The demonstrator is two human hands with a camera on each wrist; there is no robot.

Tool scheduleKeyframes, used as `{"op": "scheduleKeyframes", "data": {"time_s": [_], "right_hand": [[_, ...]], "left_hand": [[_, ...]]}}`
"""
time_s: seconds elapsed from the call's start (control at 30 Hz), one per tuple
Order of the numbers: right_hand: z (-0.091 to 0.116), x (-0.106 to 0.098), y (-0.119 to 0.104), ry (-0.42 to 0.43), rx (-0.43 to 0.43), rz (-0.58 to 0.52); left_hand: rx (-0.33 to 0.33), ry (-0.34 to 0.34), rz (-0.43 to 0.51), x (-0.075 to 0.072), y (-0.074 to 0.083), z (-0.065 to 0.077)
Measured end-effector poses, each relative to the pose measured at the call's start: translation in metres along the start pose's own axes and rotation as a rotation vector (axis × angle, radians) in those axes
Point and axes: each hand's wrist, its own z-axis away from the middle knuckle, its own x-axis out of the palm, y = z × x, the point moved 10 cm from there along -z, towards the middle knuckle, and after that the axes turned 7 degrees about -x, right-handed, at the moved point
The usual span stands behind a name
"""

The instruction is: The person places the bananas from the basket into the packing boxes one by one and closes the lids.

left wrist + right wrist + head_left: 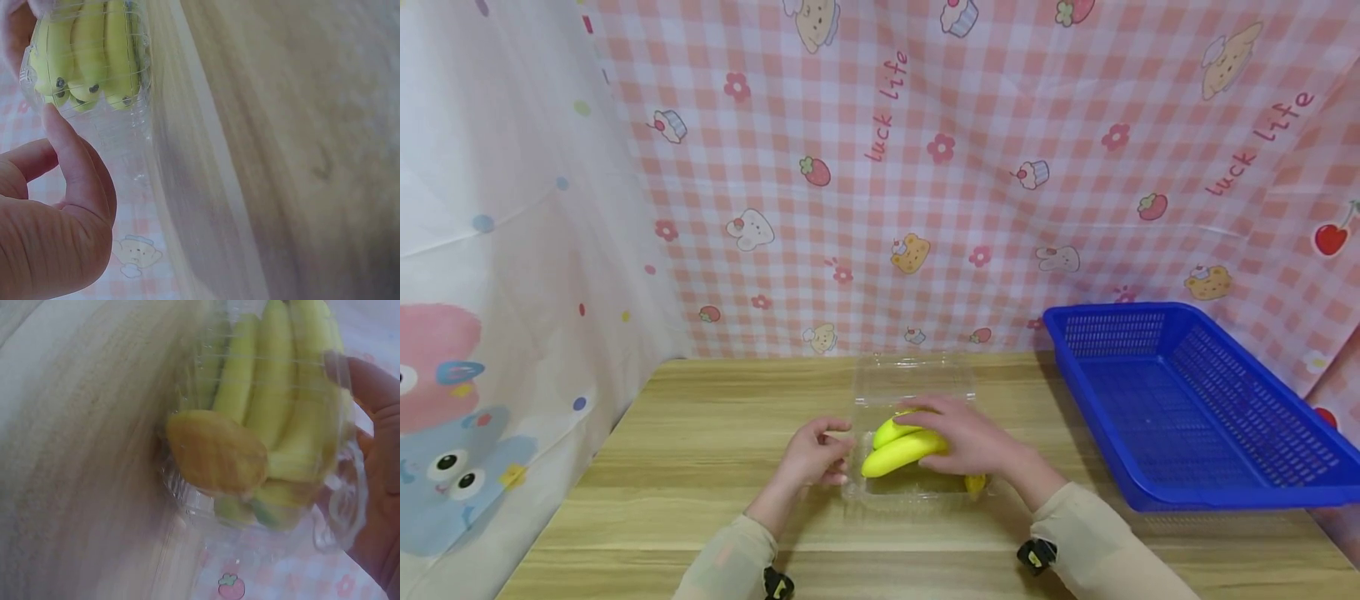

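A clear plastic clamshell box [917,498] lies on the table with its lid [913,379] raised at the back. Inside it are several yellow bananas [898,454], their dark tips towards the left in the head view. My right hand [966,437] grips the bananas from above, fingers over the far side and thumb on the near side. Beside the box's left edge is my left hand [816,454], fingers loosely bent; one fingertip reaches the box corner in the left wrist view. A rounded orange-yellow piece [215,451] shows at the box's right end, its kind unclear.
A large blue plastic basket [1093,433] with mesh walls stands on the right of the wooden table [700,467]. Behind hangs a pink checked cloth [820,250], and a white printed curtain [535,275] hangs on the left.
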Motion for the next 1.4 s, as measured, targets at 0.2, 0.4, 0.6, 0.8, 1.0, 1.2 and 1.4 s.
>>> {"op": "scheduleKeyframes", "data": {"time_s": [0.2, 0.4, 0.6, 0.8, 1.0, 1.2, 1.4], "right_hand": [[0.014, -0.019, 0.014, 0.134, 0.085, -0.108], [0.03, -0.029, 0.033, 0.226, 0.195, -0.17], [0.049, -0.035, 0.056, 0.35, 0.358, -0.23], [0.063, -0.037, 0.074, 0.448, 0.465, -0.33], [0.074, -0.039, 0.087, 0.52, 0.553, -0.41], [0.087, -0.035, 0.103, 0.575, 0.666, -0.489], [0.097, -0.032, 0.113, 0.59, 0.74, -0.537]], "left_hand": [[0.002, 0.002, 0.017, 0.0, 0.0, 0.001], [0.002, 0.004, 0.014, 0.001, 0.001, 0.001], [0.0, 0.008, -0.003, 0.001, 0.0, 0.001], [0.007, 0.011, -0.017, -0.001, 0.0, -0.004], [0.038, 0.064, -0.062, -0.01, 0.005, -0.009], [0.072, 0.116, -0.081, -0.017, 0.015, -0.013], [0.043, 0.136, -0.02, -0.021, 0.018, -0.021]]}}
